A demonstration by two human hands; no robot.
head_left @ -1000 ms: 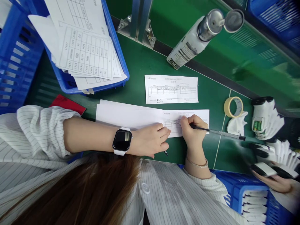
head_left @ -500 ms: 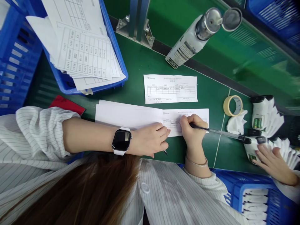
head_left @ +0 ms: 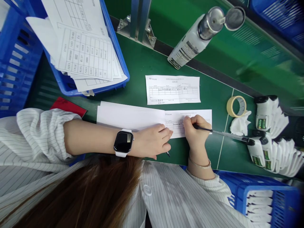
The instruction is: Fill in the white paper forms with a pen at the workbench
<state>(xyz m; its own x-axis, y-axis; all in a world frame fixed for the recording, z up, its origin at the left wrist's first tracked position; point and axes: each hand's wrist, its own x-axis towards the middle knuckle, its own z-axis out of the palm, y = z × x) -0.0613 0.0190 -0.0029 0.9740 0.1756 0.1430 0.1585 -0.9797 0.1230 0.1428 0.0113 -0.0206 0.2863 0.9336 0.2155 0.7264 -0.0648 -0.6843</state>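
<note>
Over smooth white paper [head_left: 130, 115], right fingers [head_left: 199, 120] gripping slim clear-barrelled pen [head_left: 225, 134], left fingers [head_left: 166, 136] loosely outstretched.

The left forearm [head_left: 92, 137] lies across the front of the body, nearly parallel to the near edge of the counter [head_left: 137, 63]. The left hand [head_left: 152, 141] rests palm down with its back turned up, its fingers [head_left: 165, 133] pointing toward the right and loosely bent, slightly parted. The thumb, on the side nearer the body, is mostly hidden beneath the palm.

The right forearm [head_left: 201, 172], much shorter to view, rises over the near edge of the counter and points away from the body. The right hand [head_left: 196, 133] is curled in a writing grip, thumb and forefinger drawn together, knuckles up. The two hands are near each other, not touching.
</note>
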